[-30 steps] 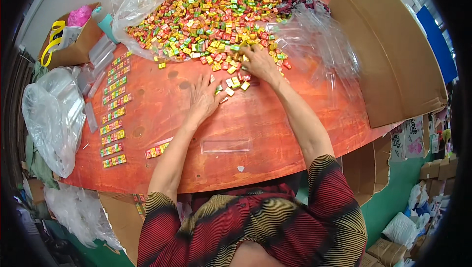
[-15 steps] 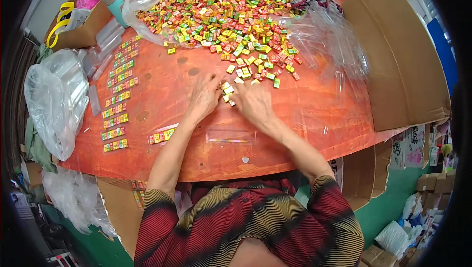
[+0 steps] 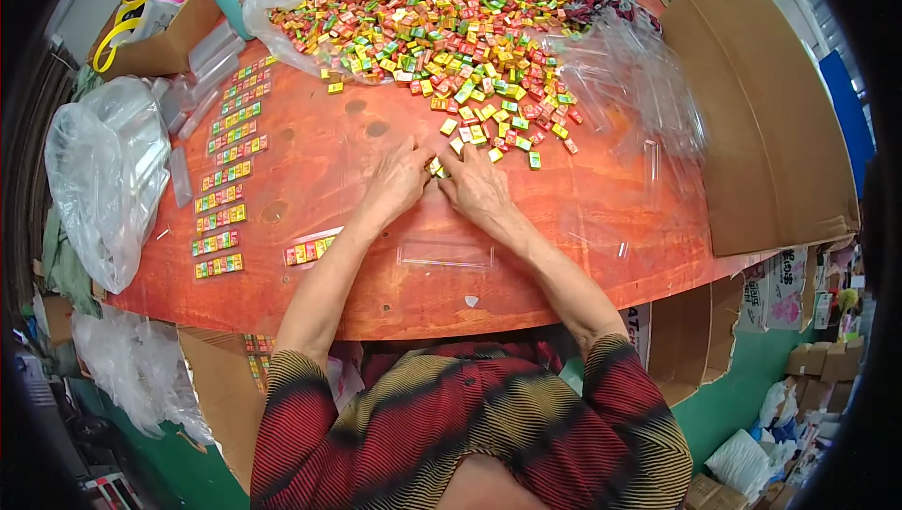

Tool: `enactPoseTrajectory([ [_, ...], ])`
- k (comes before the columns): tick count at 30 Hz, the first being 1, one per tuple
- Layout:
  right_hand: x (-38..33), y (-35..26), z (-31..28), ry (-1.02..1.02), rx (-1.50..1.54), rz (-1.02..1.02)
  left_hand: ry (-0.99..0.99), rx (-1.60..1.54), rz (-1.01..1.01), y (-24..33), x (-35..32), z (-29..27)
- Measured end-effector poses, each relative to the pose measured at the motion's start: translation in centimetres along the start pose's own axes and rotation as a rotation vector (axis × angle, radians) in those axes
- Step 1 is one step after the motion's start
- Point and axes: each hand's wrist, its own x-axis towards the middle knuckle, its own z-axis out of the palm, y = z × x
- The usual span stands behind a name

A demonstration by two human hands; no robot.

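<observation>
My left hand (image 3: 397, 175) and my right hand (image 3: 477, 187) meet near the middle of the red table (image 3: 329, 186). Their fingertips are closed on a few small candy-sized boxes (image 3: 436, 168), mostly hidden by the fingers. Just beyond them lie loose small boxes (image 3: 498, 125) in yellow, green and red, spilling from a large heap (image 3: 442, 12). Nearer to me sits a transparent plastic case (image 3: 445, 255). A packed row of small boxes (image 3: 310, 250) lies beside my left forearm.
Several finished-looking rows of boxes (image 3: 219, 219) line the left side. A plastic bag (image 3: 103, 181) and an open carton (image 3: 174, 45) stand at the left. Transparent sleeves (image 3: 639, 78) pile up at the right, before a tall cardboard box (image 3: 761, 115).
My hands have drawn closer together around the small boxes, which now show less between the fingers. The view has shifted slightly.
</observation>
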Motion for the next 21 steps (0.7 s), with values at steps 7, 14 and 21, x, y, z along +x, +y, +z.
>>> enactPoseTrajectory([
  [7,-0.3,-0.5,0.0,0.042,-0.026,-0.068,0.078,-0.076,-0.06,0.4,-1.9,0.5],
  [14,0.5,-1.1,-0.3,0.144,-0.091,-0.161,0.243,-0.072,-0.059,-1.4,-2.9,-0.1],
  [21,2.8,-1.4,2.8,0.066,-0.101,-0.211,0.207,-0.047,-0.102,-1.8,-2.2,-0.5],
])
